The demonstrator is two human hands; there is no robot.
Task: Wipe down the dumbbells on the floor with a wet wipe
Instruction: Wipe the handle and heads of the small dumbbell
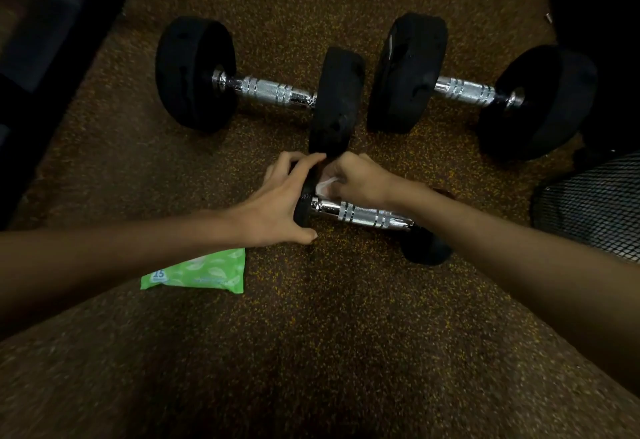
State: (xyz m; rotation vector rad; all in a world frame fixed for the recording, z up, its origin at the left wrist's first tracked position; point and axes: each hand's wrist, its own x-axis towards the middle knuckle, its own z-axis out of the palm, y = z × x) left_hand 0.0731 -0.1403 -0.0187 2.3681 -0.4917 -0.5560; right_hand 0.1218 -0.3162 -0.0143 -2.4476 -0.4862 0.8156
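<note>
Two hands meet at one end of the small dumbbell [360,214], which lies on the speckled rubber floor [311,334]. To clean this end well, I judge the wipe should be worked into the corner where chrome handle joins black head, with the dumbbell kept from rolling. The right hand [360,179] is bunched, fingers curled round the white wet wipe [325,186] against the head's inner face. The left hand [280,203] is spread wide, fingers and thumb curved over that head, gripping it. Near the small dumbbell, on its left, lies a green wipes pack [201,270]. Beyond it sit the larger left dumbbell [270,90] and larger right dumbbell [464,90].
</note>
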